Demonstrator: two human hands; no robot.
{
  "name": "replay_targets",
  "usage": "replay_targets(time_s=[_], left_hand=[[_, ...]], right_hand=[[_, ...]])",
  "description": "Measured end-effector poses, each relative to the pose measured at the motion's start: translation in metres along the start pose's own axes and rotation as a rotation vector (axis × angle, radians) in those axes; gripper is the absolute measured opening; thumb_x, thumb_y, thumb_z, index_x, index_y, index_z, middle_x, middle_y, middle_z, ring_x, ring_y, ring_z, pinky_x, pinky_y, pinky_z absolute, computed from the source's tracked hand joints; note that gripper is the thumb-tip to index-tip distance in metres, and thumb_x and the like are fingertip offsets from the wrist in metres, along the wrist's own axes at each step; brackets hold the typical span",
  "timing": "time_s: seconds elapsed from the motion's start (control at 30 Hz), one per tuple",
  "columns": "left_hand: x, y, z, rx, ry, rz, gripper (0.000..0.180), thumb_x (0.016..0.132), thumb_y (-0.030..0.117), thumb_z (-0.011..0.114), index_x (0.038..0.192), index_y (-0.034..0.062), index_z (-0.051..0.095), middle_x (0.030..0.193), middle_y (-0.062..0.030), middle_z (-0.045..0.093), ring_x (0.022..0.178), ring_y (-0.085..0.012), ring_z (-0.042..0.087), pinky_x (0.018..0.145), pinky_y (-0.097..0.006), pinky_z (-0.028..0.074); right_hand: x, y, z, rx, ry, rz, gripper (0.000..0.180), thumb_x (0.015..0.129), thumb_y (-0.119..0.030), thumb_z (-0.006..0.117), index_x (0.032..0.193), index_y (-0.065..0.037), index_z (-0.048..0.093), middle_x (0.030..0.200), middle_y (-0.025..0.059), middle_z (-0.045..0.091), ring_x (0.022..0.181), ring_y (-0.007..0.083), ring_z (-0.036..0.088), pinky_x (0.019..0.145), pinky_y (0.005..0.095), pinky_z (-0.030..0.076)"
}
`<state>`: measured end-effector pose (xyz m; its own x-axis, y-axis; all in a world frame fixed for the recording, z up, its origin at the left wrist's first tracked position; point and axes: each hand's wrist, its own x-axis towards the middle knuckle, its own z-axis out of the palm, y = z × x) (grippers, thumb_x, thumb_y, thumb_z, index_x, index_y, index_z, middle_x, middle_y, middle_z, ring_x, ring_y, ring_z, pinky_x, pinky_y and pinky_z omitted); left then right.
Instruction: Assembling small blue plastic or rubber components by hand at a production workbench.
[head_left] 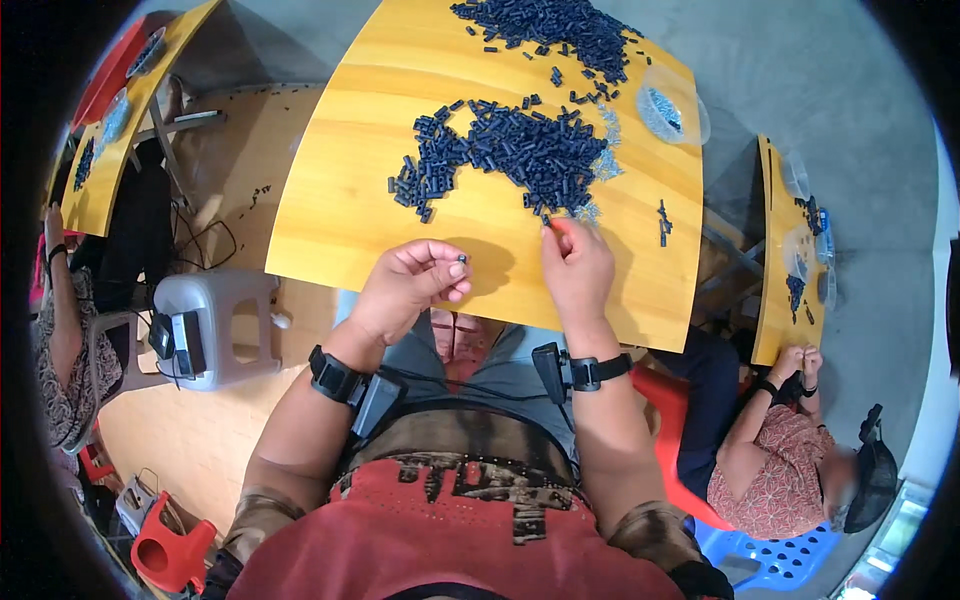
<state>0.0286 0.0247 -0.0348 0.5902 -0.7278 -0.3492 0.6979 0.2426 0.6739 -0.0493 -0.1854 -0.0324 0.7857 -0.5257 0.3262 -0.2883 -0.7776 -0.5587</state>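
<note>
My left hand [413,285] is held above the table's near edge, thumb and forefinger pinched on a small black plastic piece [462,259]; only its end shows. At the near edge of the middle heap of black pieces [530,150], my right hand [580,268] has its thumb and forefinger closed at a small black tube-like piece [546,219]. Thin silver pins or screws [606,165] lie scattered along that heap's right side, some just beyond my right fingers. Both heaps rest on the yellow wooden table [350,170].
Another black heap [560,30] spreads over the far end. A clear tub [668,112] of silver parts stands at the far right, and a few joined pieces [664,224] lie nearer. People work at side tables; a grey stool [215,320] stands at left, a person [770,470] sits at right.
</note>
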Motion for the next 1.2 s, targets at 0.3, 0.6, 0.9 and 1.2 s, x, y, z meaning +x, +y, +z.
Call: replay_targets(time_s=[0.3, 0.6, 0.9, 1.2], left_hand=[[0.001, 0.001, 0.0, -0.003, -0.033, -0.013, 0.011, 0.088, 0.004, 0.06, 0.098, 0.0025, 0.06, 0.091, -0.0075, 0.063, 0.078, -0.0148, 0.061, 0.068, -0.027, 0.05], [-0.001, 0.003, -0.002, 0.055, 0.001, 0.001, 0.01, 0.088, 0.007, 0.059, 0.098, 0.0042, 0.06, 0.091, -0.0069, 0.064, 0.077, -0.0142, 0.061, 0.069, -0.026, 0.049], [0.001, 0.002, 0.002, 0.02, 0.004, -0.019, 0.011, 0.088, 0.004, 0.059, 0.099, 0.0035, 0.06, 0.091, -0.0078, 0.064, 0.078, -0.0153, 0.061, 0.069, -0.027, 0.049], [0.0, 0.002, -0.001, 0.006, -0.01, -0.026, 0.01, 0.088, 0.005, 0.06, 0.098, 0.0019, 0.06, 0.09, -0.0076, 0.064, 0.078, -0.016, 0.062, 0.069, -0.028, 0.05]], right_hand=[[0.0, -0.002, 0.002, -0.075, 0.008, 0.025, 0.012, 0.076, -0.015, 0.067, 0.085, -0.009, 0.064, 0.067, 0.0064, 0.057, 0.063, 0.0255, 0.057, 0.056, 0.0377, 0.046], [-0.002, -0.008, 0.003, -0.045, 0.003, 0.003, 0.014, 0.078, -0.016, 0.064, 0.089, -0.008, 0.063, 0.079, 0.0101, 0.062, 0.073, 0.029, 0.059, 0.063, 0.039, 0.048], [0.017, -0.01, -0.017, 0.094, -0.061, 0.022, 0.011, 0.077, -0.013, 0.065, 0.084, -0.005, 0.064, 0.076, 0.0097, 0.061, 0.072, 0.0275, 0.059, 0.062, 0.0374, 0.048], [0.037, -0.019, 0.011, -0.088, -0.018, -0.203, 0.012, 0.075, -0.011, 0.066, 0.085, -0.005, 0.063, 0.077, 0.01, 0.058, 0.078, 0.0302, 0.055, 0.068, 0.0402, 0.046]])
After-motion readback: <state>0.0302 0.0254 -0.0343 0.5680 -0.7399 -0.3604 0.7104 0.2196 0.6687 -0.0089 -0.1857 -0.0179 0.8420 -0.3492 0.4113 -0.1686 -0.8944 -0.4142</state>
